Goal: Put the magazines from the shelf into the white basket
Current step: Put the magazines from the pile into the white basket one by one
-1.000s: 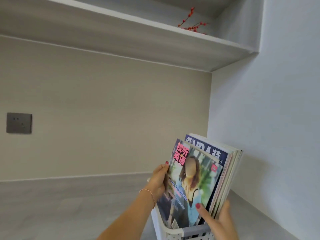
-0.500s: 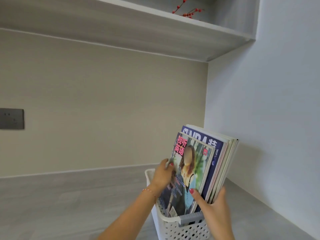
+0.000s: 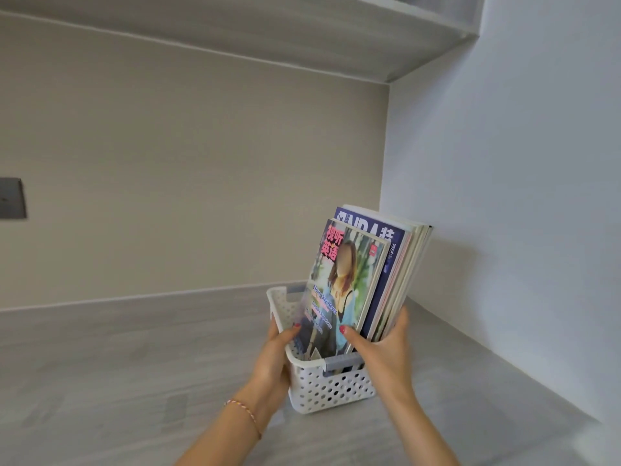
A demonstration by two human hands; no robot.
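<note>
Magazines (image 3: 366,280) stand upright as one stack inside a white perforated basket (image 3: 331,386) on a grey counter (image 3: 117,364), near the corner where two walls meet. The left hand (image 3: 274,356) wraps the basket's left rim, thumb touching the front cover. The right hand (image 3: 383,351) is closed around the lower right of the stack, thumb on the front cover, fingers behind. A thin bracelet (image 3: 243,412) circles the left wrist. A shelf (image 3: 268,31) runs overhead.

mags (image 3: 363,280) upright in basket (image 3: 331,388) | basket on counter (image 3: 134,364) – right corner, by wall (image 3: 521,196)
</note>
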